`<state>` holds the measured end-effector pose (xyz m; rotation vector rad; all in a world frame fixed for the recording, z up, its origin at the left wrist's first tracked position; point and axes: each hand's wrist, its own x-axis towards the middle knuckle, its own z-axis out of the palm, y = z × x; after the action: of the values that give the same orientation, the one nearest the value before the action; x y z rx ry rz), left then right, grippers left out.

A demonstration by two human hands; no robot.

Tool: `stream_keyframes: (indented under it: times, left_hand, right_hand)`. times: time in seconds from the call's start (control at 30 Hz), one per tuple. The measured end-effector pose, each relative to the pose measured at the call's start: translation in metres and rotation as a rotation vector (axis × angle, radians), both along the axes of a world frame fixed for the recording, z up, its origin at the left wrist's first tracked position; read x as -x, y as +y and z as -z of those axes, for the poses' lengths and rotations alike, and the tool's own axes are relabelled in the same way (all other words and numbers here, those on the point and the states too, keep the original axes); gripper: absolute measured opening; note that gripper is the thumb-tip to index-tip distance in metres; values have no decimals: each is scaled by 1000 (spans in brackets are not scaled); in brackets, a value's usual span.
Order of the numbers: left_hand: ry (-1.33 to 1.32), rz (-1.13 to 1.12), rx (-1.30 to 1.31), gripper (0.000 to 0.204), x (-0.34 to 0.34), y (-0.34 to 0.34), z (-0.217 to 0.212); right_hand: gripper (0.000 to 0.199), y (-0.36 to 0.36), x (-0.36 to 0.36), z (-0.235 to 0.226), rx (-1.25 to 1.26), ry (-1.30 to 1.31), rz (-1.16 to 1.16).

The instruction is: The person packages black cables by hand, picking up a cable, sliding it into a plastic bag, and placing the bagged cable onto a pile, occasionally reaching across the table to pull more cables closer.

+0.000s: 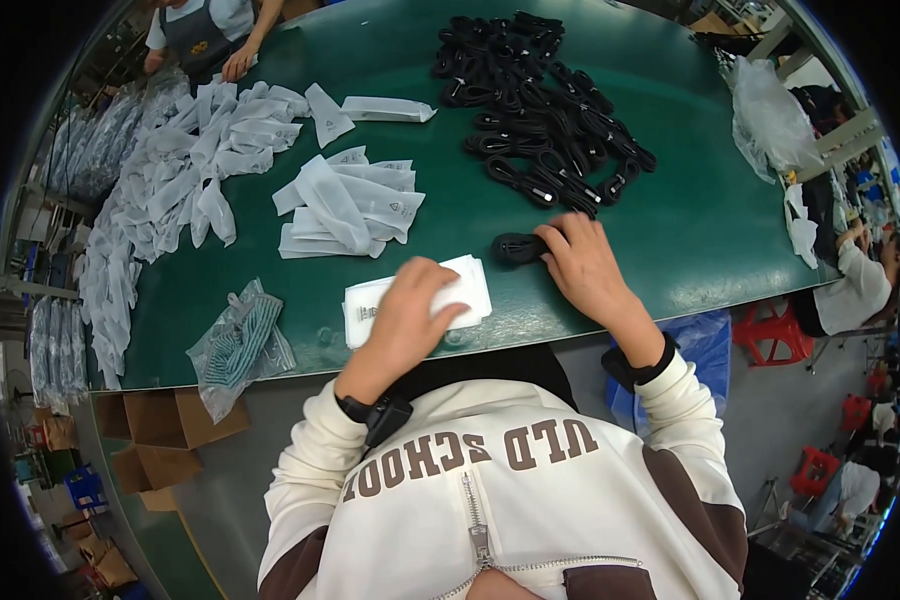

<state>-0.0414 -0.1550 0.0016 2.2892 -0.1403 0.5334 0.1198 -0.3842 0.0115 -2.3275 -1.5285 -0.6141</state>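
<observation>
Nearest, the person's cream sweatshirt (470, 540) faces the near edge of the green desk (690, 250), and a black band sits on each wrist. Just inside that edge, at left, a clear bag with a teal striped item (245, 340) hangs partly over the side. Right of it, the left hand (407, 308) lies over a stack of white sheets (477, 290), thumb spread from the fingers; whether it grips a sheet or only rests there, I cannot tell. The stack's long axis runs left to right, its right end tipped slightly away from the body. A little farther out, the right hand (582, 268) has its thumb and fingertips closed on the right end of a coiled black cable (515, 249). That coil lies to the left of the right hand, its long axis also roughly left to right, beyond the stack's far right corner and apart from it; the right hand is plainly the nearer one. Farther left is a loose layer of translucent white sleeves (335, 205), with a larger heap of sleeves (180, 180) beyond its left side. Past the right hand spreads a pile of black cables (520, 140), and at the far left is a co-worker's hand (240, 62)
</observation>
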Motion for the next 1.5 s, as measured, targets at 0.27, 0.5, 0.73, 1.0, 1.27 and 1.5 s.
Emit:
stream_keyframes:
  times: [0.27,0.5,0.73,1.0,1.27,1.5]
  left_hand:
    - [47,-53,-8,9,-4,-15,21]
    - [196,-121,309,7,-1,-13,19]
    - [19,73,174,8,-1,-19,1]
    - [-90,33,93,9,-12,-8,-19]
    - [135,72,672,8,-34,20,-37]
    - [93,197,818,9,-35,23,-36]
  right_hand:
    - [41,1,56,10,-307,710,-26]
    - [42,-9,65,-4,-100,481,-125]
    - [34,-3,61,-8,-62,1340,27]
    - [32,15,59,-9,-301,849,-211]
    - [32,44,38,-23,-513,1003,-394]
    - [27,60,33,-45,-435,819,-487]
